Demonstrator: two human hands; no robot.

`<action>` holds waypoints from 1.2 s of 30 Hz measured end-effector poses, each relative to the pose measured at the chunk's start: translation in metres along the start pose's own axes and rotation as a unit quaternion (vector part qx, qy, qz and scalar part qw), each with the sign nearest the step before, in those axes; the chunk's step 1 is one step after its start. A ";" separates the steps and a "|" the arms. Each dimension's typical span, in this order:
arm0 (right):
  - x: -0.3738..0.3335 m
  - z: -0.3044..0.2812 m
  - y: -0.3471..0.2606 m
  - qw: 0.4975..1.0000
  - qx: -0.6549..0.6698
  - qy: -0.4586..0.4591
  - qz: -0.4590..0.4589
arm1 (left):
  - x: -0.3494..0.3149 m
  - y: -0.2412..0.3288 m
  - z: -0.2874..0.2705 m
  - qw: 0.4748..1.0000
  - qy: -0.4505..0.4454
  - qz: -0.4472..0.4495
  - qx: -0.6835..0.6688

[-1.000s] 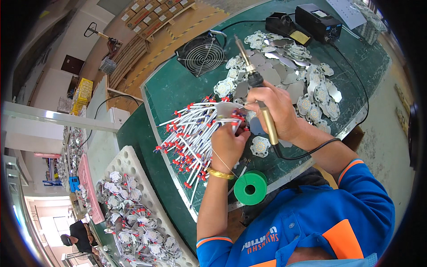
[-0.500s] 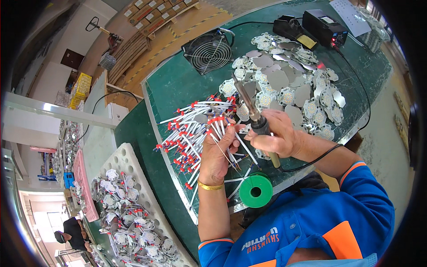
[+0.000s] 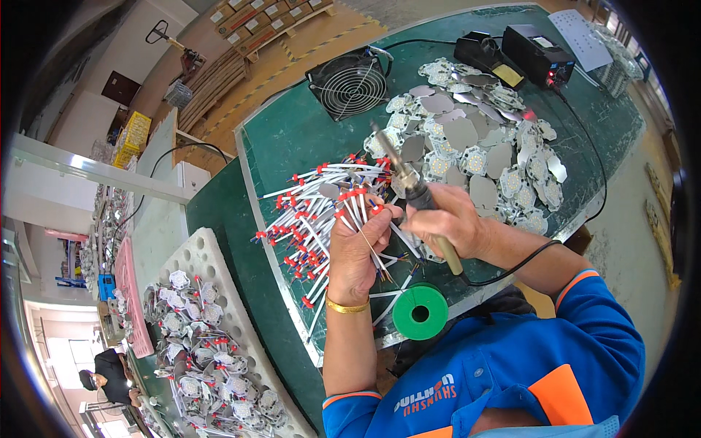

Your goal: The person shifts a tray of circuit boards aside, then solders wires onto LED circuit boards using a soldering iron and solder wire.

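While the right hand wraps its grip tight round the handle of a soldering iron, the iron's metal tip points up and away over the green table, its black cord trailing off to the right under the forearm. Just beside it, the left hand is closed on a few thin wires, pinched between thumb and fingers; their stripped ends stick out below the palm toward the person. A gold bangle circles the left wrist. Left of both hands lies a fanned heap of white leads with red ends, touching the fingers of the left hand. A green solder spool sits at the table's near edge, below the hands. Behind the iron, a spread of round boards and grey discs covers the table's right half. Farther back stand a small fan and a black solder station. On the lower left, a white foam tray holds many finished boards with wires. Another person is far off at the lower left edge.
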State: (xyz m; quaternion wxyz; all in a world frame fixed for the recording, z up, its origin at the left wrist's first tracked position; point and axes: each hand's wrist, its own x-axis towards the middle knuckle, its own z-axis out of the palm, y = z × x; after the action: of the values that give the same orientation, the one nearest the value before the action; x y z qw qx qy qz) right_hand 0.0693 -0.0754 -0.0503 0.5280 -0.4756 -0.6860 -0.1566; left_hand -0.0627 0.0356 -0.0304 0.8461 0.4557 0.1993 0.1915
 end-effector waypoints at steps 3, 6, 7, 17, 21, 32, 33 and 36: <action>0.003 -0.001 0.002 0.998 -0.022 0.050 0.020 | 0.000 0.000 0.000 0.998 0.052 0.025 0.005; 0.010 -0.006 0.006 0.989 -0.111 0.037 0.090 | -0.001 0.005 -0.004 0.996 0.068 0.051 0.014; 0.011 -0.007 0.009 0.989 -0.111 0.034 0.091 | -0.001 0.007 -0.005 0.996 0.064 0.062 0.008; 0.012 -0.005 -0.010 0.937 -0.121 -0.305 0.117 | -0.002 0.025 -0.028 0.959 0.133 0.184 -0.171; 0.011 0.000 -0.014 0.918 -0.135 -0.350 0.127 | -0.003 0.029 -0.033 0.955 0.102 0.215 -0.176; 0.027 -0.016 -0.008 0.973 -0.026 -0.090 0.212 | -0.005 0.023 -0.024 0.985 0.091 0.099 -0.105; 0.028 -0.018 -0.009 0.973 -0.028 -0.091 0.208 | -0.005 0.020 -0.020 0.993 0.065 0.055 -0.077; 0.028 -0.020 -0.010 0.960 -0.047 0.021 0.274 | -0.006 0.009 -0.015 0.999 0.015 0.025 -0.025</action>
State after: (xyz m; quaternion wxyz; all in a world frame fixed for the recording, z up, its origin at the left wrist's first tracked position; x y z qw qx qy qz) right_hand 0.0730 -0.0807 -0.0148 0.5418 -0.6662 -0.5102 -0.0481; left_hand -0.0768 0.0477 -0.0299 0.8490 0.4366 0.1957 0.2241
